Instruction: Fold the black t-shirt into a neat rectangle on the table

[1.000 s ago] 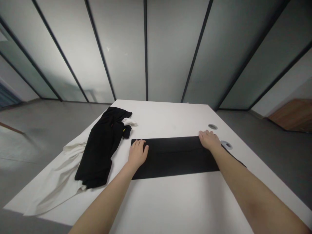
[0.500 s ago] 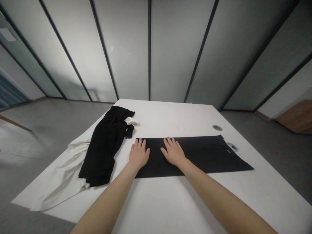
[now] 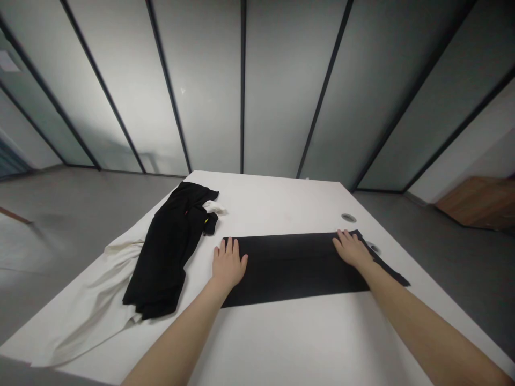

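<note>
A long black folded garment (image 3: 289, 265) lies flat across the white table in front of me; its exact kind does not show. My left hand (image 3: 229, 264) rests palm down on its left end, fingers stretched out. Near the garment's right end my right hand (image 3: 353, 250) lies flat on the cloth, fingers extended. Part of the right edge is hidden under my right forearm. Neither hand grips anything.
Left of the garment, a pile of black clothes (image 3: 164, 257) lies partly over a white cloth (image 3: 92, 305) along the left edge of the white table (image 3: 273, 206). A round grommet (image 3: 348, 218) sits at the right. Frosted glass panels (image 3: 213, 96) stand behind.
My right hand has slid right along the black garment, from near its middle to its right end. My left hand stays on the left end. The view has shifted slightly.
</note>
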Available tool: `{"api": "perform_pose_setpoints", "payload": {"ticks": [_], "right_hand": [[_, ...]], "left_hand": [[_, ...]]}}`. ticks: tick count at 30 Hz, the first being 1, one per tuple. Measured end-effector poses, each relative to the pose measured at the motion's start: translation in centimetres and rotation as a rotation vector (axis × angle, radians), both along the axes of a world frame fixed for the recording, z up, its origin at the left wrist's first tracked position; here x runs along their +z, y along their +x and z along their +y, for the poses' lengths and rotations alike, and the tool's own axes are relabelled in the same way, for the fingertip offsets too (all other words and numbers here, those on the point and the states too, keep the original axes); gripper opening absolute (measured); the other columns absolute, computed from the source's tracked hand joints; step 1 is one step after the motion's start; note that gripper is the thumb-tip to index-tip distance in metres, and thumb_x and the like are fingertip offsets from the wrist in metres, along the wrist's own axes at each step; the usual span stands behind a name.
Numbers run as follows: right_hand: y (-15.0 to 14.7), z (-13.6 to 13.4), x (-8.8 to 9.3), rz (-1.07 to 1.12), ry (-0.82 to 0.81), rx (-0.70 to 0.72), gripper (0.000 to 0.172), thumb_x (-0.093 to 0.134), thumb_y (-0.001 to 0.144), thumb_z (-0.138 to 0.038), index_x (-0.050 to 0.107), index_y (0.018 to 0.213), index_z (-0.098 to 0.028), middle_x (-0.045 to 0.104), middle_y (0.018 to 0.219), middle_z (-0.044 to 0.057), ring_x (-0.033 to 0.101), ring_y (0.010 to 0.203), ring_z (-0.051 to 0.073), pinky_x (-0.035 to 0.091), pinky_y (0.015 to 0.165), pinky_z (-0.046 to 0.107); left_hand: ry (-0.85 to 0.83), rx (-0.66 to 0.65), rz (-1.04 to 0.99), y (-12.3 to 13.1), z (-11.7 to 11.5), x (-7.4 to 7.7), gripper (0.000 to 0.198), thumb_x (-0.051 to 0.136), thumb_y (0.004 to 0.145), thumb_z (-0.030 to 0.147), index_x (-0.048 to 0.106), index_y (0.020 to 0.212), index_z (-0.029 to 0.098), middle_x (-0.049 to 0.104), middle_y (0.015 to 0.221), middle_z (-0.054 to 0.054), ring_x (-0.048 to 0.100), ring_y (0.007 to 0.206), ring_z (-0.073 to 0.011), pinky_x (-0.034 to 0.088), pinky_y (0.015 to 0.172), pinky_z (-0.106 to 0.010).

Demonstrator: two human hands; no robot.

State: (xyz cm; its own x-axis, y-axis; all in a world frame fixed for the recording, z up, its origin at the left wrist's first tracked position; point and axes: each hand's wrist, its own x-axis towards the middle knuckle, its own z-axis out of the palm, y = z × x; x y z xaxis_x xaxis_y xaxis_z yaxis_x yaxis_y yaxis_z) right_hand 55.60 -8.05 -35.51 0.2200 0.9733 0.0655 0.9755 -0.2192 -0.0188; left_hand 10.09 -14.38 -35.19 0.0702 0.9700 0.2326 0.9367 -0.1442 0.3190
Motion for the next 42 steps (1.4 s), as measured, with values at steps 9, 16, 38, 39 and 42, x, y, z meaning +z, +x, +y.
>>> {"api": "perform_pose_setpoints", "payload": {"ticks": [9,16,38,39,42], "right_hand": [[-11.1,-7.7,0.2,-0.025,0.152,0.059,0.070,0.032,0.103,-0.062,0.043,0.163,-0.027,0.035,0.170,0.014,0.028,0.153,0.053,0.022,0.120,0.071],[-15.1,-9.8,-0.9,0.011,-0.070,-0.020,0.072,0.029,0.103,-0.068,0.029,0.168,-0.036,0.026,0.174,0.014,0.023,0.154,0.056,0.019,0.114,0.081],[-18.6,6.7,3.5,-0.004,0.010,0.527,0.057,0.045,0.105,-0.031,0.046,0.161,-0.034,0.028,0.175,0.004,0.023,0.160,0.033,0.010,0.129,0.056],[-19.4,6.6,3.7,0.034,0.008,0.473,0.056,0.043,0.103,-0.026,0.049,0.159,-0.032,0.032,0.174,0.005,0.028,0.159,0.032,0.015,0.128,0.054],[-21.4,5.9,4.1,0.103,-0.012,0.334,0.056,0.036,0.103,-0.022,0.052,0.157,-0.021,0.045,0.165,0.014,0.042,0.150,0.032,0.030,0.123,0.048]], "left_hand": [[0.025,-0.190,-0.073,0.7,-0.8,1.5,0.049,0.062,0.095,0.044,0.067,0.139,0.024,0.054,0.157,-0.019,0.030,0.155,-0.0491,0.015,0.123,-0.074],[-0.055,-0.185,0.109,1.0,-1.3,1.4,0.057,0.058,0.100,0.050,0.057,0.150,0.023,0.046,0.164,-0.019,0.030,0.156,-0.0445,0.022,0.123,-0.069],[-0.173,-0.612,-0.057,0.6,-1.4,4.1,0.031,0.069,0.093,0.028,0.071,0.123,0.023,0.074,0.107,-0.005,0.072,0.095,-0.0224,0.054,0.084,-0.032],[-0.172,-0.622,-0.074,0.5,-1.4,4.0,0.031,0.070,0.092,0.028,0.072,0.123,0.023,0.074,0.107,-0.005,0.072,0.095,-0.0224,0.054,0.083,-0.032],[-0.172,-0.694,-0.122,0.5,-1.5,4.1,0.035,0.075,0.089,0.030,0.072,0.123,0.023,0.075,0.109,-0.005,0.071,0.097,-0.0233,0.054,0.085,-0.032]]}}
